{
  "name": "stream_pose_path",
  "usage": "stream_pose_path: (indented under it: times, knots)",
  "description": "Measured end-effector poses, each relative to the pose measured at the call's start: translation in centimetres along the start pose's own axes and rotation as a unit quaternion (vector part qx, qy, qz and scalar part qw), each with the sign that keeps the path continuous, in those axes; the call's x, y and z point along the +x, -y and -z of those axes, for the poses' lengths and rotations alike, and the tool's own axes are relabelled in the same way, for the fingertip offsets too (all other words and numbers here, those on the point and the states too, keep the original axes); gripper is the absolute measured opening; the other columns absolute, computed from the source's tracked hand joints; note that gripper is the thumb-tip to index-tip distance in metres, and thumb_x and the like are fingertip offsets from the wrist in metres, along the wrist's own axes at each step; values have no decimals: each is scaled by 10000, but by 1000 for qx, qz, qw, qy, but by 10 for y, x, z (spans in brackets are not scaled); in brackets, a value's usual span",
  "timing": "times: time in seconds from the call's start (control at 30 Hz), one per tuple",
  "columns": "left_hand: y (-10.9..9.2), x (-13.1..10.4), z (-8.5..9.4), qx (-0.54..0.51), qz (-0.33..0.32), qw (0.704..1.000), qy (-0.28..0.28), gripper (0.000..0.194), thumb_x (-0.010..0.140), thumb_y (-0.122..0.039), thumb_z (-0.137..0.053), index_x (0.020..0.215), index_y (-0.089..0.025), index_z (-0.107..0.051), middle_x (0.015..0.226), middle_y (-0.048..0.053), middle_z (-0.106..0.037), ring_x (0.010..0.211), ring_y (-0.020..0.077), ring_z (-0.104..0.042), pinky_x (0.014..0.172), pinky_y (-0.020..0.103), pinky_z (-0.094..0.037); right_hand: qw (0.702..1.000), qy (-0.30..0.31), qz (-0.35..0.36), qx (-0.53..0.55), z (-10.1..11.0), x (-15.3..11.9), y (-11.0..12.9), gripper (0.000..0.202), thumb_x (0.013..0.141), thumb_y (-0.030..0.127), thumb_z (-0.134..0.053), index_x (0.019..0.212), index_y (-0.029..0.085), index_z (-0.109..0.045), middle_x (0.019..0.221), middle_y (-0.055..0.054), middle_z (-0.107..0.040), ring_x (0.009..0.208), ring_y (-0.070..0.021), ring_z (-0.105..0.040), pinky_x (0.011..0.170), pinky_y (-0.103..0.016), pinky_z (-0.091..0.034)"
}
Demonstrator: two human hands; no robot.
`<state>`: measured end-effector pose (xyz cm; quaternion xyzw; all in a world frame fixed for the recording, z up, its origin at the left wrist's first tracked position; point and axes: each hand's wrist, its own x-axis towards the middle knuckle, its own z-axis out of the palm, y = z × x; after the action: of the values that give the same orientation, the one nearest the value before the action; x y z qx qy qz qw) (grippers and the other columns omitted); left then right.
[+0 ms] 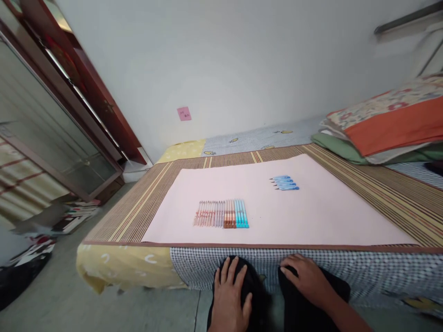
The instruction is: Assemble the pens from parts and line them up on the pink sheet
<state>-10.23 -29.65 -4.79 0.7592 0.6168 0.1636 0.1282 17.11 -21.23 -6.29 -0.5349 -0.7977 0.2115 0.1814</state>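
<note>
My left hand [230, 293] lies with spread fingers on my black-clad left knee. On the other knee rests my right hand [306, 279], its fingers loosely bent over the black cloth and holding nothing. Beyond them a pale pink sheet [328, 212] covers part of a striped mat. A row of slim pens lies side by side on it: several clear ones with reddish marks [207, 213], several brown-and-peach ones [230, 214] and several turquoise ones [241, 213]. Farther back to the right are several blue pens [285, 182] with dark tips, pointing left.
The striped mat [138, 207] lies on a bed with a checked and yellow cover [131, 263]. Folded bedding [391, 122] is piled at the right. A pink note [184, 113] is on the wall. Glass doors [62, 115] stand at the left.
</note>
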Motion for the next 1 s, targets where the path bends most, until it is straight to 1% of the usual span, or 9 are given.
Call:
stream_pose_path:
  times: [0.13,0.27,0.37,0.5,0.63,0.73,0.87,0.93,1.0]
  knots:
    - [0,-1,-4,-5,21,1000,10,656,874,-283,-577,1511,-359,-435,1656,-24,-271,1519,310,-205,1213,572,-200,1000,14,-2,6,5,2,2,255,933,334,-496,840,261,-722,916,-37,-744,955,-254,-656,890,-397,-449]
    - [-2,-1,-5,0,29,1000,3,641,876,-282,-570,1502,-350,-452,1653,-21,-280,1526,298,-189,1218,556,-192,1000,6,-7,9,4,2,1,268,929,341,-491,835,261,-729,919,-37,-749,961,-252,-657,884,-381,-449]
    - [-6,-2,-2,6,20,1000,-18,625,874,-264,-567,1487,-345,-474,1635,-7,-325,1515,302,-226,1205,574,-225,1000,-6,-8,16,4,2,1,262,921,329,-499,838,257,-736,927,-35,-755,964,-247,-665,879,-372,-452]
    - [-17,-8,7,29,-6,997,-69,603,869,-233,-560,1463,-325,-505,1605,28,-385,1482,334,-305,1158,629,-299,999,-27,6,15,4,0,4,269,923,298,-493,821,255,-739,892,-26,-756,937,-245,-678,849,-368,-462]
    - [-24,-17,8,57,-28,994,-91,621,836,-204,-579,1440,-338,-523,1627,17,-338,1482,354,-301,1141,656,-313,999,-35,10,9,2,-2,5,285,926,301,-485,795,247,-733,870,-28,-754,905,-246,-684,825,-370,-465]
    - [-21,-17,4,76,-48,993,-78,612,811,-203,-595,1407,-336,-554,1650,22,-281,1487,383,-279,1130,690,-294,999,-34,16,14,1,-1,4,301,933,325,-473,811,239,-734,864,-36,-752,870,-243,-683,810,-368,-466]
    - [-8,-8,-4,80,-49,993,-70,597,814,-226,-594,1394,-365,-561,1646,-3,-293,1479,381,-295,1124,687,-298,999,-40,22,-11,-1,-1,6,250,907,298,-508,809,237,-729,869,-47,-749,879,-251,-681,807,-376,-458]
    - [-3,-4,-11,77,-65,993,-57,607,792,-236,-615,1383,-367,-571,1636,5,-318,1464,388,-320,1109,680,-319,996,-63,40,-46,-8,-5,7,188,877,264,-548,797,236,-715,863,-46,-740,882,-253,-679,812,-380,-452]
    - [0,-2,-19,81,-70,993,-58,590,762,-246,-642,1342,-351,-609,1617,31,-360,1448,406,-340,1098,688,-315,987,-108,78,-88,-18,-10,5,119,840,228,-588,811,234,-703,873,-49,-737,880,-257,-674,848,-404,-446]
